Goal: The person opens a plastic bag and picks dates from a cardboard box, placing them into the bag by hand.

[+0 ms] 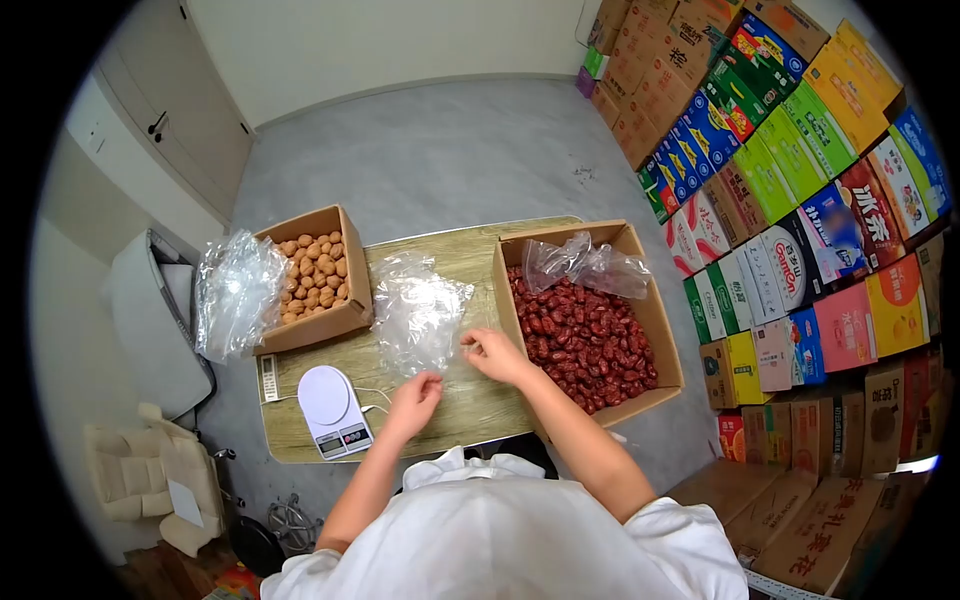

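Observation:
Clear plastic bags lie in a crumpled pile on the wood-look table between two cardboard boxes. My left hand is at the pile's near edge, fingers curled together; whether they grip the plastic is hard to see. Just right of the pile is my right hand, its fingers bent and loosely apart, with nothing visible in them. Walnuts fill the left box. Dried red dates fill the right box, beside my right forearm. A white kitchen scale stands left of my left hand.
More clear bags hang over the walnut box's left side; another clear bag lies on the dates. A white cable runs by the scale. Stacked cartons line the right wall. A beige chair stands at left.

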Available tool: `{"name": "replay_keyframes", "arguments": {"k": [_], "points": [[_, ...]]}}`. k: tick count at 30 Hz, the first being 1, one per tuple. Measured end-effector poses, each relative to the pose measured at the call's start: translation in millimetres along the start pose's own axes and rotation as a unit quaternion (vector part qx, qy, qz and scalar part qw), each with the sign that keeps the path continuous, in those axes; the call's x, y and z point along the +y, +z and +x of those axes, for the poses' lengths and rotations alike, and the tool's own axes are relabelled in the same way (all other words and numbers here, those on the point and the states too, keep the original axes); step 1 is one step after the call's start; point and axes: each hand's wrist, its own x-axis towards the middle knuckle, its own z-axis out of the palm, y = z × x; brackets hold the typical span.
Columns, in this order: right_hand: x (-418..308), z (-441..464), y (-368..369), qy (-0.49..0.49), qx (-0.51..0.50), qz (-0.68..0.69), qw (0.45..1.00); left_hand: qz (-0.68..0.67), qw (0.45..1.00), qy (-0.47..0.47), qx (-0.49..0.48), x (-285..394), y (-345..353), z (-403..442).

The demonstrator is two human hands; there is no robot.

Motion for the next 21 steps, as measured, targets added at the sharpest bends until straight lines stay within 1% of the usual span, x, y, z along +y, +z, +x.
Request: {"name": "replay_keyframes", "arguments": {"k": [1,3,5,6,7,8,9,11,12,13,15,16,18,19,21], "points": [[0,-7,-2,0.000,-0.001,0.002,1.000,0.038,0.999,0.023,0.005,24,3,6],[0,-19,-4,0.020,-0.021,0.040,0.999,0.207,0.967,0.146,0.009,43,10,27],[-15,-32,-14,0.027,-0.030,0.037,0.999,0.255,0.953,0.161,-0.016,61,15,55],[-19,-38,-17,0.036,-0.036,0.032,0.998,0.256,0.954,0.158,-0.014,63,19,69],[-13,-43,-17,0.035,-0.038,0.034,0.998,0.354,0.921,0.163,0.016,60,25,85],[-8,-48,-16,0.030,-0.020,0.022,0.999,0.447,0.877,0.168,0.046,57,28,98],[-7,-52,-18,0.027,0.000,0.011,1.000,0.448,0.877,0.167,0.047,54,27,107],[-6,-65,-24,0.033,-0.004,0.030,0.999,0.515,0.856,-0.035,0.026,49,24,123],[-9,-71,-30,0.042,-0.006,0.048,0.998,0.510,0.854,-0.105,0.021,36,22,131],[-9,-75,-35,0.043,-0.004,0.047,0.998,0.509,0.854,-0.102,0.020,26,20,135],[-8,-85,-43,0.059,-0.014,0.052,0.997,0.391,0.885,-0.252,0.028,3,16,135],[-5,-89,-47,0.065,-0.015,0.048,0.997,0.391,0.885,-0.249,0.025,-16,16,137],[8,-98,-48,0.062,-0.009,0.055,0.997,0.355,0.888,-0.291,0.014,-51,16,136],[11,-102,-50,0.057,-0.005,0.063,0.996,0.355,0.889,-0.289,0.010,-49,16,131],[18,-110,-54,0.071,0.007,0.080,0.994,0.409,0.868,-0.281,0.003,-46,23,128]]}}
